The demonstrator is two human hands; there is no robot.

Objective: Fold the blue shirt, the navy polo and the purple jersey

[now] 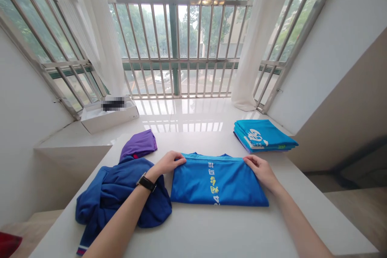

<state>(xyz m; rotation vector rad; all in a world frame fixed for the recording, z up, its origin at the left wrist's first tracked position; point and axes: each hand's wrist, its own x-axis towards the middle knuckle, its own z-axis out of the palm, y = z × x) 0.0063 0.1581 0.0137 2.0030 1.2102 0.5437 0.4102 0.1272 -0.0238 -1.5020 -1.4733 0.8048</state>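
We find the left hand [165, 164] and right hand [260, 170] at lower centre of the frame, both at the collar edge of a folded blue T-shirt [217, 181] with yellow print, which lies flat on the white bench [196, 229]. The fingers [178, 161] of each hand lie extended on the fabric; we cannot tell whether they pinch it. We judge the step in hand to be a fold at this edge, and the next move calls for an even lift across it. A bunched navy garment [121, 195] lies at lower left beneath the left forearm, a purple garment [139, 144] just above it, and a stack of folded turquoise shirts [263, 135] at right.
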